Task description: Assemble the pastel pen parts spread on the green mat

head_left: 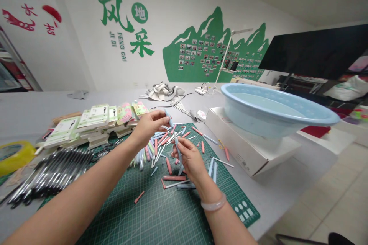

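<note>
Above the green cutting mat (126,214), my left hand (152,124) pinches a small light-blue pen part (169,115). My right hand (189,157), lower and to the right, grips a light-blue pen barrel (178,152) held at a slant. A thin pale rod (174,134) shows between the two blue parts; whether it joins both I cannot tell. Pink and blue pen parts lie loose under my hands, among them a pink barrel (174,178) and a short pink piece (139,197). White refills (161,153) are scattered with them.
Many black-and-clear pens (54,172) lie in a row at left, beside a yellow tape roll (17,157). Stacked card boxes (93,118) stand behind them. At right a blue basin (258,122) rests on a white box (247,153). Gloves (162,92) and a cable lie at the back.
</note>
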Action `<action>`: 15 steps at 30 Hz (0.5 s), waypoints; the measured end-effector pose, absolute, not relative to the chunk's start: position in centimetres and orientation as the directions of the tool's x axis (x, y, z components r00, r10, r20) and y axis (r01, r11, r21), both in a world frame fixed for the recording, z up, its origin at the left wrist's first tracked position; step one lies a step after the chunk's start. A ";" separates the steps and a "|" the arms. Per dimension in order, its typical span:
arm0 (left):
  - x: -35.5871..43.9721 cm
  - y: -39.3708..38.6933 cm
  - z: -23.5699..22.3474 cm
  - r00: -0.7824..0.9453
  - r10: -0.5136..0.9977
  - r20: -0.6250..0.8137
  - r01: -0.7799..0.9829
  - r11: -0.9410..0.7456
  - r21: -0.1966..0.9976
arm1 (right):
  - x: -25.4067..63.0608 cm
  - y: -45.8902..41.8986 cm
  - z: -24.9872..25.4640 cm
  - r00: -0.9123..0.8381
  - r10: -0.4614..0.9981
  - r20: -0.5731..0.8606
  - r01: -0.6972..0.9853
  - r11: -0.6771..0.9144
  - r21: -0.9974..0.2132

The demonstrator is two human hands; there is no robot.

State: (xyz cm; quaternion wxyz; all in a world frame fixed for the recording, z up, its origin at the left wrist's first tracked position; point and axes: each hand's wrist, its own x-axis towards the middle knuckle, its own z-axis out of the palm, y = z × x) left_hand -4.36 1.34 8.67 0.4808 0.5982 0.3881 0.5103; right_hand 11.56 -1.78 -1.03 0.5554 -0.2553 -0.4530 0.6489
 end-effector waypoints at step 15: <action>-3.1 -0.3 6.6 0.273 0.912 0.306 0.167 -0.359 0.919 | 11.2 -2.0 -1.0 -0.202 0.966 0.161 -0.458 0.052 -0.887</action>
